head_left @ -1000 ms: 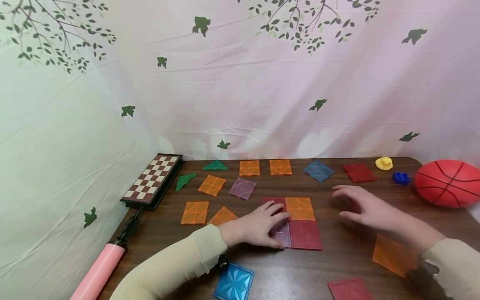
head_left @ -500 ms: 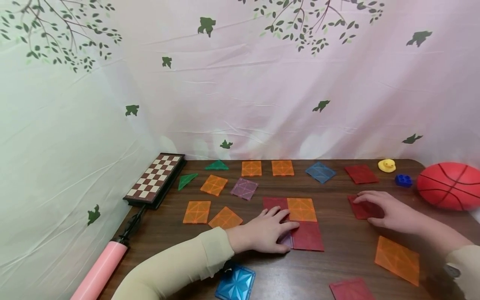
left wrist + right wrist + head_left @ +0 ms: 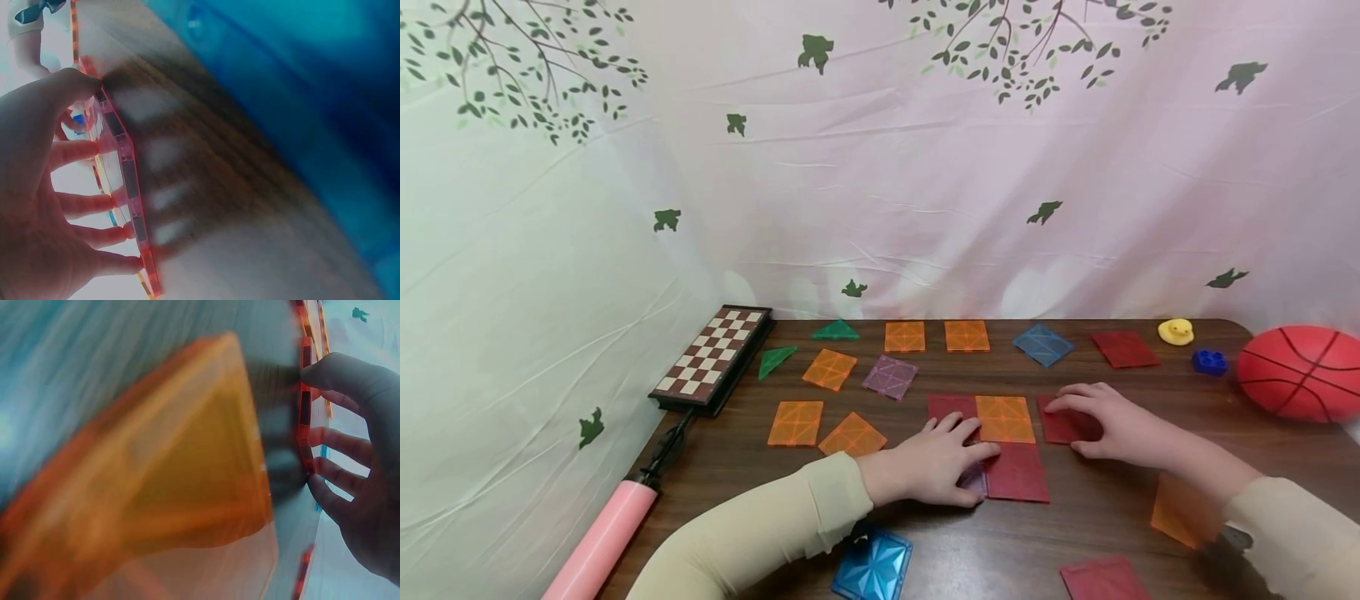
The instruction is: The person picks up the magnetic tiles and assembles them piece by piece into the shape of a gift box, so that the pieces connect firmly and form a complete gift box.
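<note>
Four-tile square at the table's middle: an orange magnetic tile [image 3: 1004,418], a red one [image 3: 1018,473] in front of it, and red [image 3: 949,406] and purple [image 3: 976,482] ones partly under my left hand [image 3: 928,462]. That hand rests on them with fingers spread, its fingertips on the tiles in the left wrist view. Just right of the orange tile, my right hand [image 3: 1123,429] holds another red tile [image 3: 1057,421] flat by its edges. A narrow strip of table separates it from the square. In the right wrist view, thumb and fingers span this red tile [image 3: 305,406].
Loose orange, purple, green and blue tiles lie behind and left. A shiny blue tile [image 3: 874,567] and a red tile [image 3: 1103,578] lie in front; an orange tile [image 3: 1180,512] is under the right forearm. Around the edges are a chessboard [image 3: 711,350], pink pump [image 3: 601,537], duck [image 3: 1176,332] and ball [image 3: 1300,372].
My right hand first reached right to a red tile, then brought it left, close to the orange tile. My left hand shifted slightly right on the square and stayed there.
</note>
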The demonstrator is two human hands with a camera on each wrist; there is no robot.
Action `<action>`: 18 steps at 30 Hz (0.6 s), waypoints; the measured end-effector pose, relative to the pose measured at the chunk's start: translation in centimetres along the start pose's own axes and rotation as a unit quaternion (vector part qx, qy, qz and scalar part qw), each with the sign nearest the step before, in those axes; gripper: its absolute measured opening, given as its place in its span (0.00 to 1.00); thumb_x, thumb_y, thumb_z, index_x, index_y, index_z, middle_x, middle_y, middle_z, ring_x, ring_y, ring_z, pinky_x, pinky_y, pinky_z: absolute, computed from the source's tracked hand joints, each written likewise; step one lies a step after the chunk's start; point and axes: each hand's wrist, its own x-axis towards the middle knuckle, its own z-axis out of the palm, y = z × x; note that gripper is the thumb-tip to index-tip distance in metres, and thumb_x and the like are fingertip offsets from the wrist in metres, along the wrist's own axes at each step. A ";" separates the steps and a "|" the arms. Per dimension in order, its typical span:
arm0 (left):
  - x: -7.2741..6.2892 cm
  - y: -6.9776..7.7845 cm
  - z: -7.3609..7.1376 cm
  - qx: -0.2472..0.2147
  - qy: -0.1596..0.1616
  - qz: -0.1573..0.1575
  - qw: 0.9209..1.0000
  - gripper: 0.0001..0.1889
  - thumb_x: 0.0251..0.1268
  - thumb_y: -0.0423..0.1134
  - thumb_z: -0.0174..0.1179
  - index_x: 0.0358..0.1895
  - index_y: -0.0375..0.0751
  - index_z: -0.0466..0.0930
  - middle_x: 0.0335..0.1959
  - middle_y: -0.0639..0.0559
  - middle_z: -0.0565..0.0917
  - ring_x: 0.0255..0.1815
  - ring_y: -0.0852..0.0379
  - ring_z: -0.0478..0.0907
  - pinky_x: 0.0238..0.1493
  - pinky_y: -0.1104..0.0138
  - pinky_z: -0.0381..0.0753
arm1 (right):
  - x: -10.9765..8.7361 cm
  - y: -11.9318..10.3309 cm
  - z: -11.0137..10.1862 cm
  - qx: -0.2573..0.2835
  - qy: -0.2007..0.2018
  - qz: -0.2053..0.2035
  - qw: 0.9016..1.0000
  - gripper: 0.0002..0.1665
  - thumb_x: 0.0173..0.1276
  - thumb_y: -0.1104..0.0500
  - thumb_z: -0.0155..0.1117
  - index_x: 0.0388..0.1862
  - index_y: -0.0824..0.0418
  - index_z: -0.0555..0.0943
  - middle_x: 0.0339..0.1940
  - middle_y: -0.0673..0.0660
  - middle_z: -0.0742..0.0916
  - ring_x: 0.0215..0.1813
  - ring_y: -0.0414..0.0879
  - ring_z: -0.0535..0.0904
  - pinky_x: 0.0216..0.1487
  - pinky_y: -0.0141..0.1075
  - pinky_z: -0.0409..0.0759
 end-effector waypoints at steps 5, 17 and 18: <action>0.0 -0.1 -0.2 -0.008 -0.007 0.002 1.000 0.37 0.69 0.64 0.59 0.79 0.63 0.62 0.79 0.47 0.60 0.78 0.44 0.56 0.69 0.45 0.68 | 0.9 -0.6 0.4 -0.003 -0.006 -0.014 1.000 0.30 0.59 0.56 0.79 0.61 0.48 0.81 0.62 0.60 0.79 0.60 0.60 0.72 0.54 0.58 0.77; 0.0 -0.1 -0.2 -0.021 -0.013 0.002 1.000 0.35 0.69 0.63 0.60 0.77 0.62 0.65 0.80 0.46 0.58 0.78 0.43 0.55 0.69 0.44 0.67 | 0.2 -1.0 -0.1 0.005 0.001 -0.002 1.000 0.30 0.63 0.54 0.77 0.64 0.52 0.79 0.65 0.60 0.79 0.65 0.63 0.72 0.59 0.64 0.74; 0.0 0.0 -0.1 -0.020 -0.013 0.002 1.000 0.35 0.70 0.63 0.59 0.77 0.62 0.64 0.80 0.46 0.58 0.78 0.43 0.55 0.69 0.44 0.67 | -0.2 -1.1 -0.2 0.004 0.011 0.003 1.000 0.30 0.63 0.53 0.77 0.64 0.53 0.79 0.64 0.58 0.80 0.65 0.61 0.73 0.60 0.63 0.75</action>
